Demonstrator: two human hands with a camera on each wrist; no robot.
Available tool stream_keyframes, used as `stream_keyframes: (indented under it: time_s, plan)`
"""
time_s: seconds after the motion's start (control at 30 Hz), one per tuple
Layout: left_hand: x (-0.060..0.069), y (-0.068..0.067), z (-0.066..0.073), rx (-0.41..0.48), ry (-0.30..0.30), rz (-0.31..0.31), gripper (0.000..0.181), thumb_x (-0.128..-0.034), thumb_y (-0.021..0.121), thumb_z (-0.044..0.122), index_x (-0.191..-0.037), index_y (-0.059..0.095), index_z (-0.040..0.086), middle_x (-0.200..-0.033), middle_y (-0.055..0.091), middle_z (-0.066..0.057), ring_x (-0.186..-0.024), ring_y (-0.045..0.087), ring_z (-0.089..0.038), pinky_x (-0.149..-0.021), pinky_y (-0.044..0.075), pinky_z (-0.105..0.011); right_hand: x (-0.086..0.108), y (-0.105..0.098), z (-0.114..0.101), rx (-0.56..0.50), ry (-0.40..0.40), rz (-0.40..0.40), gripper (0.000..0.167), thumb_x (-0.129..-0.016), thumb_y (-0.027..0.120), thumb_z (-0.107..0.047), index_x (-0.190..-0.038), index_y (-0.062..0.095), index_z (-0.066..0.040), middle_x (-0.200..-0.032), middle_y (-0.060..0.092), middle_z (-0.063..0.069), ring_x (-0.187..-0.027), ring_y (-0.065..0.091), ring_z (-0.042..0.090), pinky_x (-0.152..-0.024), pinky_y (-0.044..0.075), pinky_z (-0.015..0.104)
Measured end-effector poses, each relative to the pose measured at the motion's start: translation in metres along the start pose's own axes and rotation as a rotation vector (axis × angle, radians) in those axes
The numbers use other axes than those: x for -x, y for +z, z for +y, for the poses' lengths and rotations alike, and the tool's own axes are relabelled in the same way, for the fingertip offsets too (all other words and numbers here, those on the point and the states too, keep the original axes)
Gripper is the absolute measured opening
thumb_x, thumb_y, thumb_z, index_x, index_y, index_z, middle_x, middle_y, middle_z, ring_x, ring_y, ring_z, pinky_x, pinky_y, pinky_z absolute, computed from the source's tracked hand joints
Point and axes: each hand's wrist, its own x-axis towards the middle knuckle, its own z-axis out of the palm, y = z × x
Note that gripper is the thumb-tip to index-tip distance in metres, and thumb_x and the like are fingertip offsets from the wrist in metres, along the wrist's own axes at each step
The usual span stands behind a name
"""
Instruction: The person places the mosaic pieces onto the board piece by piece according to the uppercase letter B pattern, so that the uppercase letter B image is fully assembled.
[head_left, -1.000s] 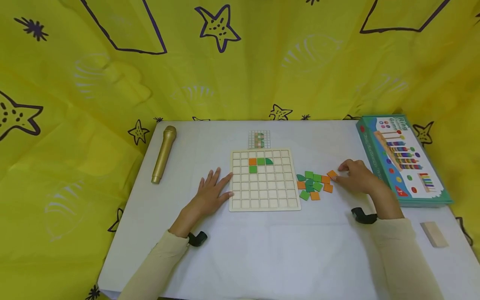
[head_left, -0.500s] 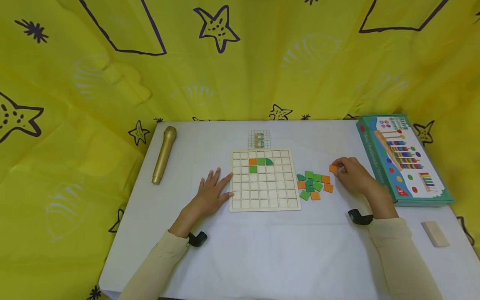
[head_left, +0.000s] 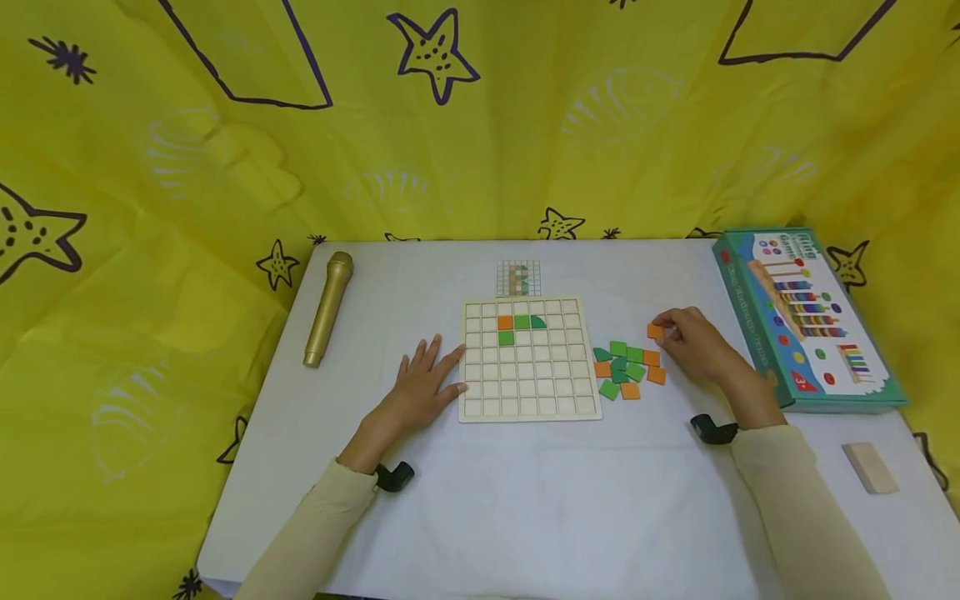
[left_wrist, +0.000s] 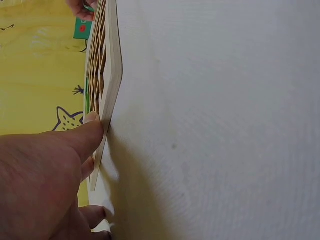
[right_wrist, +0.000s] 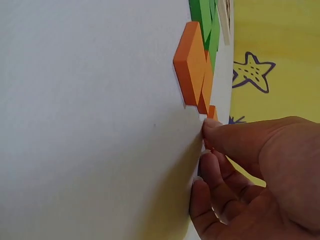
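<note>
Pinching an orange tile (head_left: 655, 331) just beside loose tiles (head_left: 635, 372)

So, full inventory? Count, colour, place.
Table: 1, white, centre
Backdrop: 1, yellow, behind table
Board: 1, pale, mid-table
Placed tiles: 4, orange/green, on board
Loose tiles: about 11, orange/green, right of board
Held tile: 1, orange, by loose tiles
Card: 1, pale, behind board
Mic: 1, gold, table's left
Box: 1, teal, table's right
Block: 1, pale, nearer than box
Sleeves: 2, cream, both arms
Wrist cameras: 2, black, wrists
Left hand: 1, bare, touching board
Right hand: 1, bare, pinching held tile
</note>
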Motion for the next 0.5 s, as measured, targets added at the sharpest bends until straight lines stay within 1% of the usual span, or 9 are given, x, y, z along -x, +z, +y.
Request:
stream_keyframes:
  time_s: [0.1, 0.27, 0.4, 0.5]
  plan:
    - [0.000, 0.000, 0.000, -0.001, -0.003, -0.005, 0.070, -0.1092, 0.051, 0.052, -0.170, 0.024, 0.029, -0.177, -0.002, -0.016, -0.163, -0.006, -0.043, -0.127, 0.000, -0.068, -0.007, 0.002, -0.004, 0.005, -0.013, 0.006, 0.033, -0.107, 0.056, -0.006, -0.136, 0.052, 0.010, -0.125, 0.048, 0.030, -0.106, 0.050, 0.040, -0.098, 0.046, 0.056]
    - [0.000, -0.001, 0.001, -0.003, -0.013, -0.001, 0.071, -0.1087, 0.053, 0.052, -0.170, 0.025, 0.029, -0.177, -0.001, -0.016, -0.163, -0.005, -0.043, -0.127, 0.001, -0.068, -0.019, 0.005, -0.017, 0.008, 0.019, -0.029, 0.035, -0.109, 0.056, -0.010, -0.138, 0.052, 0.010, -0.123, 0.049, 0.028, -0.107, 0.050, 0.040, -0.099, 0.048, 0.055]
    - [0.000, -0.001, 0.001, -0.011, -0.018, -0.004, 0.071, -0.1087, 0.052, 0.052, -0.170, 0.025, 0.029, -0.178, -0.001, -0.016, -0.163, -0.006, -0.042, -0.127, 0.001, -0.068, -0.030, 0.008, -0.036, -0.006, 0.032, -0.046, 0.037, -0.111, 0.055, -0.015, -0.140, 0.053, 0.008, -0.128, 0.048, 0.028, -0.109, 0.050, 0.039, -0.100, 0.047, 0.054]
    - [0.001, -0.001, 0.002, -0.008, -0.014, -0.005, 0.071, -0.1088, 0.052, 0.052, -0.170, 0.024, 0.029, -0.177, -0.001, -0.016, -0.163, -0.006, -0.043, -0.127, 0.000, -0.068, -0.037, 0.015, -0.052, -0.009, 0.018, -0.051, 0.037, -0.111, 0.053, -0.016, -0.142, 0.053, 0.006, -0.134, 0.048, 0.027, -0.112, 0.050, 0.039, -0.104, 0.047, 0.055]
